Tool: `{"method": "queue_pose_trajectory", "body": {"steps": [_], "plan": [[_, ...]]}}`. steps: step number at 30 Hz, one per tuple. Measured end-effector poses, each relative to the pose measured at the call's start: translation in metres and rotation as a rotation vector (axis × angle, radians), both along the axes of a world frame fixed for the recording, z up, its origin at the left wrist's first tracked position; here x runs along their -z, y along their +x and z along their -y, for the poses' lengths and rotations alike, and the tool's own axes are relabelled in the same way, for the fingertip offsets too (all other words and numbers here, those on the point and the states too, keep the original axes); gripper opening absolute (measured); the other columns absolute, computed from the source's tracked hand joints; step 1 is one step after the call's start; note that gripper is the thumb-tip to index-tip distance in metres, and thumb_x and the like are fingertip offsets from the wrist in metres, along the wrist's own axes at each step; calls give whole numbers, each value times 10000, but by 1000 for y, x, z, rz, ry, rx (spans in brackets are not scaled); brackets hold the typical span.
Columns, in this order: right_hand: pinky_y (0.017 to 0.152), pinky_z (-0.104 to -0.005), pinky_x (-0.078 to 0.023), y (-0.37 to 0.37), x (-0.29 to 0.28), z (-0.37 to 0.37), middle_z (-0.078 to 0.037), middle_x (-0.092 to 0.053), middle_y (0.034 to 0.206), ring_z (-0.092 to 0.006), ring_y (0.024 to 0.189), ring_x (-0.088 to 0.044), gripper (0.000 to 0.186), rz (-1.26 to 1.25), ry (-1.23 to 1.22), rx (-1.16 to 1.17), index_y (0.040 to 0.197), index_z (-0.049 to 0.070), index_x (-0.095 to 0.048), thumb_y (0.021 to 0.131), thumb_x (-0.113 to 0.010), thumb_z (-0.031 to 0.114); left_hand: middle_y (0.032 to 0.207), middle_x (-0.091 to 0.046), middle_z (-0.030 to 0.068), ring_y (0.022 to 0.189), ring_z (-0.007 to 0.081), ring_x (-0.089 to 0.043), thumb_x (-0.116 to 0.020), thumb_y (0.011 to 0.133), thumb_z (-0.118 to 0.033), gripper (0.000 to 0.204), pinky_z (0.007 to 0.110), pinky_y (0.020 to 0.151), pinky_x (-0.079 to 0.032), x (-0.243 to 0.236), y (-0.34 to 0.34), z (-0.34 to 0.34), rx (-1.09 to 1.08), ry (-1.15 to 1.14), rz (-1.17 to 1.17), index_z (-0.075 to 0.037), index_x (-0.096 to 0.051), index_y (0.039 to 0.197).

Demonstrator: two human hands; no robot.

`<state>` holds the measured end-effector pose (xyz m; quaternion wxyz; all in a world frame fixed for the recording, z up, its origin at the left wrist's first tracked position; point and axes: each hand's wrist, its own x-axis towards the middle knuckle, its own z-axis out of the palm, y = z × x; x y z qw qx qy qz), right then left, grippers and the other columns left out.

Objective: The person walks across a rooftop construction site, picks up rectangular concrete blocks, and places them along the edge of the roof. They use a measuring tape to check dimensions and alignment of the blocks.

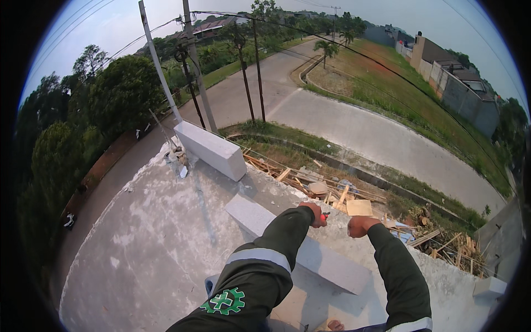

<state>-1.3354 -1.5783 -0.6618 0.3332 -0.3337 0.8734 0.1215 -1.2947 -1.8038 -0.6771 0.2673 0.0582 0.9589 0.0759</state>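
My left hand (315, 214) is closed around a small red object (324, 216) with a dark tip; its kind is too small to make out. Just to the right, apart from it, my right hand (362, 226) is held in a fist, and whatever it may hold is hidden. Both hands hover above the slab edge, past a long pale grey lightweight block (332, 267) that lies slantwise under my left forearm. A second pale block (213, 150) rests on the far edge, left of my hands.
The rough concrete slab (155, 238) ends in a drop. Below lie scrap timber and debris (431, 238), a ditch and a road (354, 124). Poles (160, 61) and overhead wires stand beyond the edge. Another block (489, 287) sits at far right. A bare foot (334, 325) shows below.
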Motion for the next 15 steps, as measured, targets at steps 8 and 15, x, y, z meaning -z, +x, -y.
{"method": "queue_pose_trajectory", "body": {"steps": [8, 15], "plan": [[915, -460, -516, 22, 56, -20, -113, -720, 1095, -267, 1031, -685, 479, 203, -107, 272, 1128, 79, -742, 916, -610, 487, 1013, -749, 156, 955, 308, -716, -617, 732, -675, 611, 414, 837, -545, 70, -10, 7, -160, 146, 104, -126, -803, 926], [857, -418, -552, -2, 84, -56, -161, -719, 1100, -274, 1002, -708, 515, 258, -207, 621, 1155, 9, -713, 922, -611, 457, 964, -740, 192, 918, 332, -709, -639, 726, -720, 713, 403, 830, -538, 95, -30, -6, -333, 345, -38, -59, -779, 955]]}}
